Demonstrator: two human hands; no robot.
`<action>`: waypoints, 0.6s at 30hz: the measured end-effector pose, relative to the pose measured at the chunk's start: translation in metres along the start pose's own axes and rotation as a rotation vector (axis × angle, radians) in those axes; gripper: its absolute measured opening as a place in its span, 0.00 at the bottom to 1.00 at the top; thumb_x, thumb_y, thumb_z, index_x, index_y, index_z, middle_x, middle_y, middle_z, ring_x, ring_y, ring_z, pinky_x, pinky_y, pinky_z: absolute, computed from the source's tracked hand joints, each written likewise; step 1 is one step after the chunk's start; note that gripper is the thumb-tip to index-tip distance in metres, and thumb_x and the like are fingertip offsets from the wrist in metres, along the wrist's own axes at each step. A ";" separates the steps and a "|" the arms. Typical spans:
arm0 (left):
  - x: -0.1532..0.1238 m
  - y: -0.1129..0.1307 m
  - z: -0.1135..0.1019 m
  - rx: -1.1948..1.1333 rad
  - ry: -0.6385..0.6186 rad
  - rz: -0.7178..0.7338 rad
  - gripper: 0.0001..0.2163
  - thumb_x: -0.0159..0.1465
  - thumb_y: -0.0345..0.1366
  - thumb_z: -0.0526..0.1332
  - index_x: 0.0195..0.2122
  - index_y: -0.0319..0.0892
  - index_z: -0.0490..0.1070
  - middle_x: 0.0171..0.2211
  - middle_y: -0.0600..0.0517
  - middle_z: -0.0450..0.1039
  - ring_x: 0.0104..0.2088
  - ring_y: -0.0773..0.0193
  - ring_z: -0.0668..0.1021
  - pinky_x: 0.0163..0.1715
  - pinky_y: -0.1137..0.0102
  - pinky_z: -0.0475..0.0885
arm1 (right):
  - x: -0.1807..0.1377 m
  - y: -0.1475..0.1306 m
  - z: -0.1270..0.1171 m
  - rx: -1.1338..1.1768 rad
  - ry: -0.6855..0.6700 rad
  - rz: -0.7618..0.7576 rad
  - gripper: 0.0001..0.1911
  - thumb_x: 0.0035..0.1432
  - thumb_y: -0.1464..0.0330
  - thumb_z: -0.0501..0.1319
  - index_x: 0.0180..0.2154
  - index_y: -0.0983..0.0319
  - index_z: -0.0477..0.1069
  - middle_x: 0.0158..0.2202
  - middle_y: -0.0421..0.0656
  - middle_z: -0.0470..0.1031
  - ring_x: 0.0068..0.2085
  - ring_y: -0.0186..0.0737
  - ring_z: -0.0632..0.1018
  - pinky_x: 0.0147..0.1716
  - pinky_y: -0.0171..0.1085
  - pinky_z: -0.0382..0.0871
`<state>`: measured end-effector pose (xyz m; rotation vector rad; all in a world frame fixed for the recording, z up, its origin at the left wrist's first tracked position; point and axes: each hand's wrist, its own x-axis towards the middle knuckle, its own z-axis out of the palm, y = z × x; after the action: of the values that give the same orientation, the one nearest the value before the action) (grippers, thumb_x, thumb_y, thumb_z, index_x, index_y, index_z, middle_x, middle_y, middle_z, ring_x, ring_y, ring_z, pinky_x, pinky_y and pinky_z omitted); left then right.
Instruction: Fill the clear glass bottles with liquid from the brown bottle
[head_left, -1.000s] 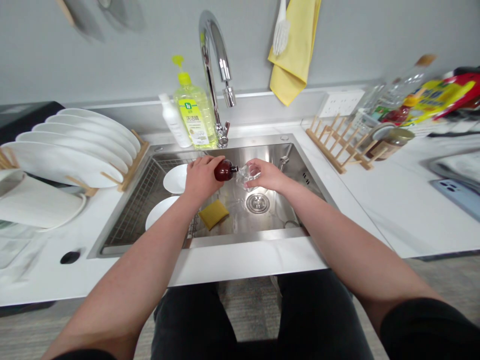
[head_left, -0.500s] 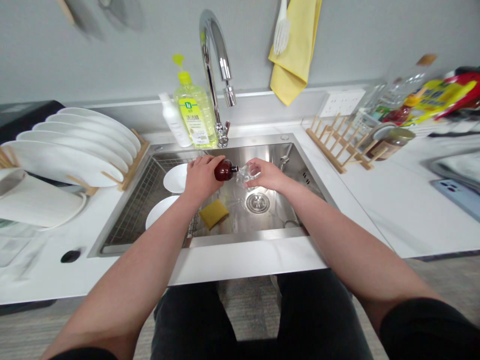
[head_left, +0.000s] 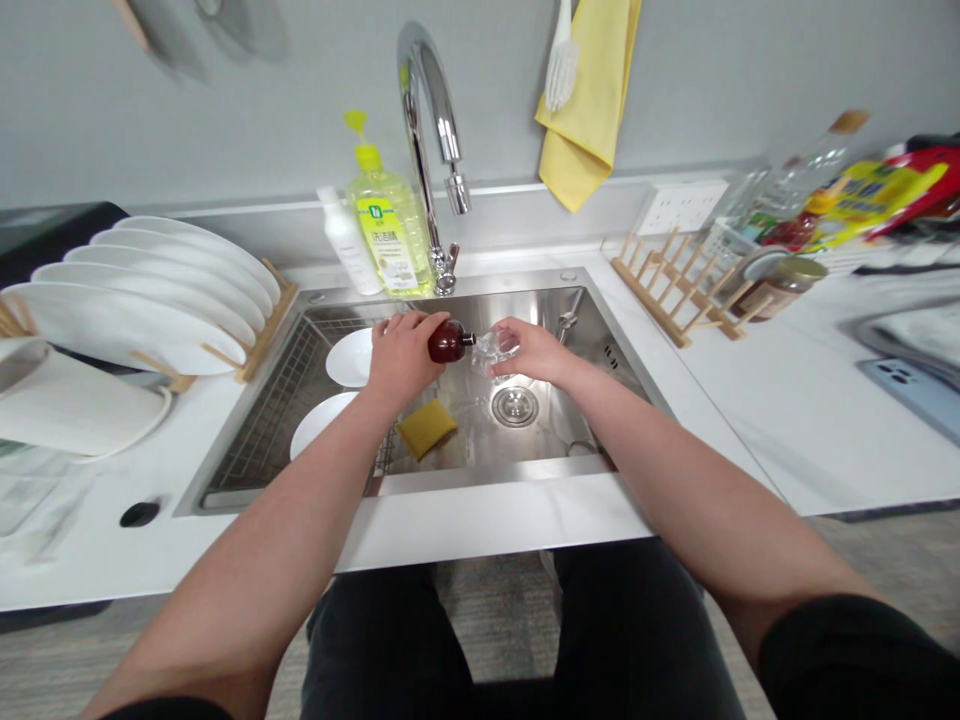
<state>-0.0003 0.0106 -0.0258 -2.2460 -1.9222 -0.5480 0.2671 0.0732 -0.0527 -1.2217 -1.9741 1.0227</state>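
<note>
Over the sink (head_left: 517, 471), left hand (head_left: 405, 350) grips a red bottle (head_left: 447, 342), right hand (head_left: 531, 350) a glass (head_left: 489, 348).

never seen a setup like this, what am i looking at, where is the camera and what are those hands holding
There is no machine here: these are a person's bare hands, seen from a camera worn on their head, looking forward and down. The left hand holds a dark red bottle tipped sideways, its neck towards the clear container in the right hand. Both are over a steel sink containing a yellow sponge or cloth and two white dishes. Behind stands a faucet.
</note>
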 end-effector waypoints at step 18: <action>0.000 -0.001 0.001 -0.024 -0.006 0.012 0.33 0.67 0.40 0.72 0.74 0.56 0.75 0.67 0.43 0.80 0.67 0.36 0.77 0.68 0.45 0.67 | 0.000 0.000 0.000 -0.007 -0.011 -0.030 0.34 0.43 0.67 0.87 0.50 0.57 0.78 0.49 0.44 0.85 0.49 0.51 0.86 0.56 0.49 0.80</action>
<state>-0.0011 0.0112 -0.0270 -2.2749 -1.9137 -0.5658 0.2668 0.0728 -0.0527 -1.1887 -2.0002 1.0110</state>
